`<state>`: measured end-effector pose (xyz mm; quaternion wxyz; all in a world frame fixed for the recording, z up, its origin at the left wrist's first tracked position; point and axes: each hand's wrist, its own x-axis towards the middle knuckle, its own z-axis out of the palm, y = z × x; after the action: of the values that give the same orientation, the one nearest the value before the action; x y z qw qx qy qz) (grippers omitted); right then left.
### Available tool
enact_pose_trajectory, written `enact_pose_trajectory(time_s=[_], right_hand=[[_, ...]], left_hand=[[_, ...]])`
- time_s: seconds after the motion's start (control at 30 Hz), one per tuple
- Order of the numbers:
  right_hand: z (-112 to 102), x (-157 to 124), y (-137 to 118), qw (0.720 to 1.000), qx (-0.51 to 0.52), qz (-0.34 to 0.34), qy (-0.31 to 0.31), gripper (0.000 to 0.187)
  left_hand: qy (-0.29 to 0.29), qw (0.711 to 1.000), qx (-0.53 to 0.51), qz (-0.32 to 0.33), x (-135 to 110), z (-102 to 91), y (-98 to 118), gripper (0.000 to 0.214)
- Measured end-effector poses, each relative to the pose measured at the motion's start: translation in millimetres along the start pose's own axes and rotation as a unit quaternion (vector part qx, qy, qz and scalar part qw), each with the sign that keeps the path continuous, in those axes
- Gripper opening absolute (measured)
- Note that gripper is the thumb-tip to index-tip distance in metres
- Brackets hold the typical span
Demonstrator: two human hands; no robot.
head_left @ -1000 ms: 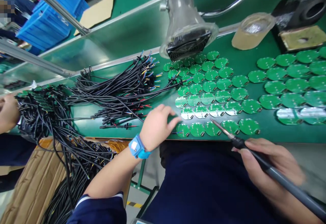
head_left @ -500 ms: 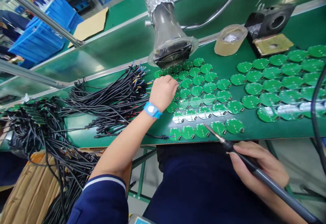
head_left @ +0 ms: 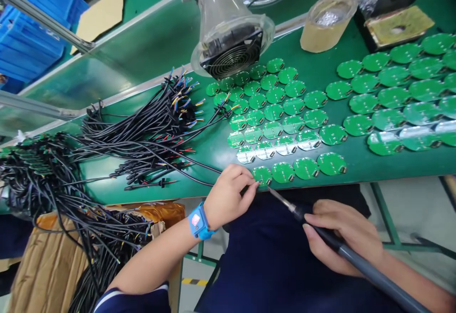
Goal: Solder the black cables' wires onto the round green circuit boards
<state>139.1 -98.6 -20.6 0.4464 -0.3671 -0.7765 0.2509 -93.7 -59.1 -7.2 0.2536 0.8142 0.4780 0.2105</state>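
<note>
My left hand sits at the bench's front edge, its fingers pinching a thin black wire against a round green circuit board. A blue wrist strap circles that wrist. My right hand grips a grey soldering iron, whose fine tip almost reaches the same board. Several rows of round green boards cover the green bench, some with silvery tops. The exact joint under my fingers is hidden.
Bundles of black multicoloured-tipped wires lie left of the boards and trail over a cardboard box. A fume extractor fan, a tape-wrapped jar and a black iron stand stand behind. A blue crate is far left.
My left hand has come back from among the boards to the front row, bringing a wire. The iron tip has swung left toward the same board, and the view has shifted slightly.
</note>
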Motion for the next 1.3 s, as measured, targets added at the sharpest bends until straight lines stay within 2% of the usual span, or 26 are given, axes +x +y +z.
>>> enact_pose_trajectory(time_s=[0.17, 0.4, 0.8, 0.97, 1.3], right_hand=[[6.1, 3.4, 0.7, 1.000, 0.007, 0.010, -0.013, 0.025], [12.0, 2.3, -0.4, 1.000, -0.013, -0.004, -0.003, 0.024], [10.3, 2.9, -4.0, 0.999, -0.026, -0.003, -0.030, 0.025], [5.0, 8.9, -7.3, 0.998, -0.065, 0.008, -0.005, 0.022], [14.8, 7.1, -10.9, 0.993, -0.104, -0.011, -0.054, 0.022]], left_hand=[[-0.014, 1.000, -0.006, 0.008, 0.9, -1.3, -0.4, 0.008], [0.002, 1.000, 0.011, 0.015, -2.0, 6.1, -5.2, 0.007], [0.017, 0.997, 0.066, 0.028, -3.7, 10.6, -4.1, 0.011], [0.023, 0.997, 0.067, 0.029, -3.6, 10.6, -2.8, 0.011], [0.022, 0.997, 0.076, 0.007, -3.8, 13.0, 0.0, 0.011]])
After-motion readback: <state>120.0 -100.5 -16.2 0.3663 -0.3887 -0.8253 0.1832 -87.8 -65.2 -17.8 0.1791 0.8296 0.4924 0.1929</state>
